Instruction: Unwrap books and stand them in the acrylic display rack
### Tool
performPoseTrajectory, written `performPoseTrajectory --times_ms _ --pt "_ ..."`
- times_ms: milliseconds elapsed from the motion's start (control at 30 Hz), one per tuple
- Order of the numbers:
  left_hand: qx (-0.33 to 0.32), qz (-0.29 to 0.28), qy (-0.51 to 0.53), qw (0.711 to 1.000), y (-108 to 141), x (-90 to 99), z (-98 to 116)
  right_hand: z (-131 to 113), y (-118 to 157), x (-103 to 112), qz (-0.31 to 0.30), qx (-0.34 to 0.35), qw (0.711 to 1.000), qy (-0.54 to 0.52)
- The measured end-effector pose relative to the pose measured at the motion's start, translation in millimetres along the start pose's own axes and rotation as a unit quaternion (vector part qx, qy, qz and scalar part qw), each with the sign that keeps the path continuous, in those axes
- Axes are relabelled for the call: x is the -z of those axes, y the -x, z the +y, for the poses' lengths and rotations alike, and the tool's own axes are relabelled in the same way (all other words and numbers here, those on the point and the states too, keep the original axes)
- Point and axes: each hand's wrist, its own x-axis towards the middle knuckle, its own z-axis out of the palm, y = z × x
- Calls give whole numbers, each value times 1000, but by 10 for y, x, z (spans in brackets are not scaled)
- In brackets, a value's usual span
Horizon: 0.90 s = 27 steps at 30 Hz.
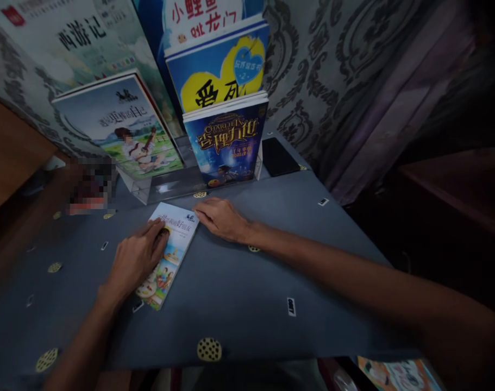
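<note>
A small book [170, 254] with a pale blue and illustrated cover lies face up on the table, turned a little clockwise. My left hand [139, 254] rests flat on its left side, fingers stretched over the cover and hiding part of the picture. At the book's top right corner is my right hand [221, 218], its fingers curled in and closed on the corner; the fingertips are partly hidden. Behind the hands a clear acrylic stand [165, 187] holds a dark blue book [226, 144] with gold lettering and a book with a seated guitar player [127, 130].
A blue book with a yellow heart [190, 73] and a large pale green book [82, 51] stand further back. A black phone-like slab [280, 156] lies right of the stand. The grey-blue patterned tablecloth [247, 304] ends near the dark right side. Colourful printed matter [398, 374] shows below the front edge.
</note>
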Motion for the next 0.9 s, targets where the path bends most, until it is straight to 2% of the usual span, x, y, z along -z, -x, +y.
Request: performPoseTrajectory --times_ms 200,400,900 --pt "-10 20 33 999 50 -95 -65 40 -21 -66 8 34 999 -13" --pt "3 0 23 1000 -14 -57 -24 66 -43 -84 8 43 999 -18" --pt "15 14 -3 1000 -137 -79 -1 94 -138 -40 -18 53 998 28"
